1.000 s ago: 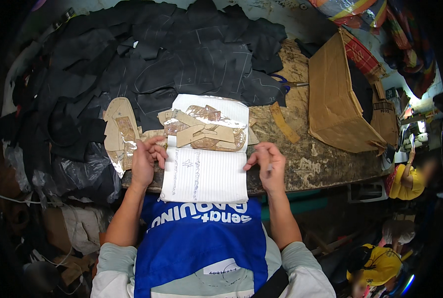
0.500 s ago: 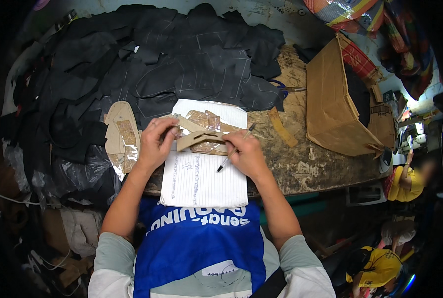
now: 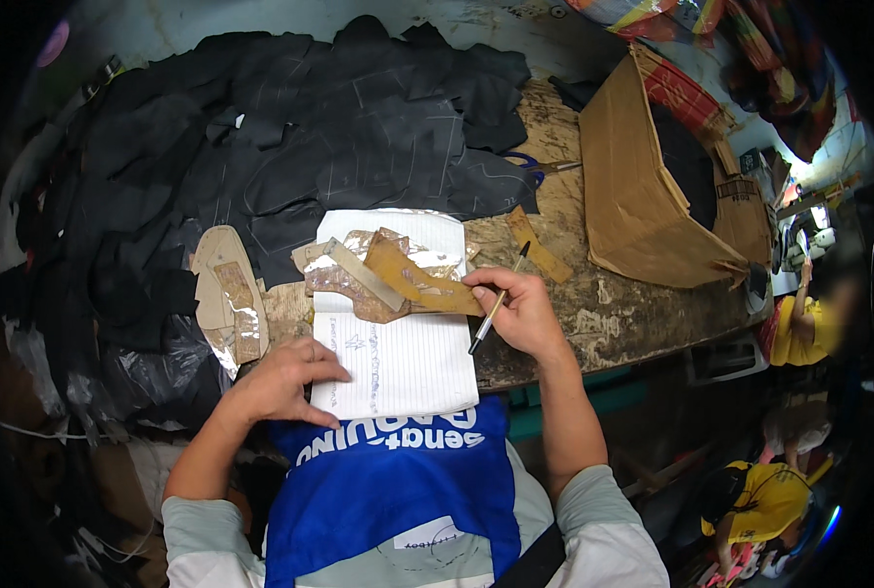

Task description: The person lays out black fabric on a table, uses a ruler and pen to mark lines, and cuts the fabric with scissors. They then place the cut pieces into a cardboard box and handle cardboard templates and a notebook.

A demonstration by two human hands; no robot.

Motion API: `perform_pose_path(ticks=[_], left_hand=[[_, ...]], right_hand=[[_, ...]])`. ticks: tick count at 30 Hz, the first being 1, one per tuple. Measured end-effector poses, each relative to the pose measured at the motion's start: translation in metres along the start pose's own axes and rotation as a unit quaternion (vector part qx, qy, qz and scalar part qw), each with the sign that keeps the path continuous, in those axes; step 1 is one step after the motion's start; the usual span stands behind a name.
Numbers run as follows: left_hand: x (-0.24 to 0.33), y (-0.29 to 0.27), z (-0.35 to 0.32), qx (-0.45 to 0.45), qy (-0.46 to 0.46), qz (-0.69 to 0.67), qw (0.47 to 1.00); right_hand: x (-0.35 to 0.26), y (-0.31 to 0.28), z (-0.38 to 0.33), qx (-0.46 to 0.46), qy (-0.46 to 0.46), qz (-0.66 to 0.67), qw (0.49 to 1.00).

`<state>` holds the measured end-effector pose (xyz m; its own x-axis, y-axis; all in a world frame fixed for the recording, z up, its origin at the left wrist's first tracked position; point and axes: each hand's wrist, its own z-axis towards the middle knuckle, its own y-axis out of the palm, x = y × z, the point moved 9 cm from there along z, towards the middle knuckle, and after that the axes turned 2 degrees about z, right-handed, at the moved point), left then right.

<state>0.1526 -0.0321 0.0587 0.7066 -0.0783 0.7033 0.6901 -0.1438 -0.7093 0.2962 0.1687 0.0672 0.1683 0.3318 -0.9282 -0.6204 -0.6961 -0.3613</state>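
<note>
An open lined notebook point(image 3: 427, 363) with handwriting lies at the table's front edge. Several brown and tan pattern pieces are piled across its upper half, among them a straight grey-tan strip point(image 3: 366, 275). My right hand point(image 3: 523, 312) holds a pen point(image 3: 489, 321) slanting between its fingers. Its thumb and fingertips also pinch the right end of a curved brown pattern piece point(image 3: 408, 279). My left hand point(image 3: 285, 380) rests at the notebook's lower left edge, thumb and fingers apart, holding nothing. Left of the notebook lies a sole-shaped cardboard template point(image 3: 229, 294) with a smaller brown piece on it.
Black material pieces point(image 3: 359, 127) with chalk lines cover the table's back and left. Blue-handled scissors point(image 3: 540, 166) and a curved tan strip point(image 3: 540, 250) lie right of them. A cardboard box point(image 3: 623, 186) stands at the right. People in yellow shirts point(image 3: 765, 500) are farther right.
My left hand has come down from the pattern pieces to the notebook's lower left edge. The folded tan piece between my hands is no longer held up; my right hand now pinches a flat brown piece.
</note>
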Motion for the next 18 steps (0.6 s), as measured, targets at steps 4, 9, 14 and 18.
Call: perform_pose_path(ticks=[4, 9, 14, 18], left_hand=[[0.010, 0.001, -0.005, -0.011, 0.020, 0.031, 0.999], [0.006, 0.007, -0.007, -0.031, 0.018, -0.058, 0.998], [-0.005, 0.014, -0.008, -0.049, -0.043, -0.102, 0.993], [-0.006, 0.011, -0.008, -0.027, -0.067, -0.080, 0.994]], right_hand=[[-0.028, 0.003, 0.003, -0.044, -0.043, -0.001, 0.998], [-0.035, 0.004, 0.002, -0.082, 0.019, 0.059, 0.995], [-0.041, 0.002, 0.002, -0.059, -0.008, 0.071, 0.996], [-0.033, -0.011, 0.000, -0.022, 0.018, 0.124, 0.992]])
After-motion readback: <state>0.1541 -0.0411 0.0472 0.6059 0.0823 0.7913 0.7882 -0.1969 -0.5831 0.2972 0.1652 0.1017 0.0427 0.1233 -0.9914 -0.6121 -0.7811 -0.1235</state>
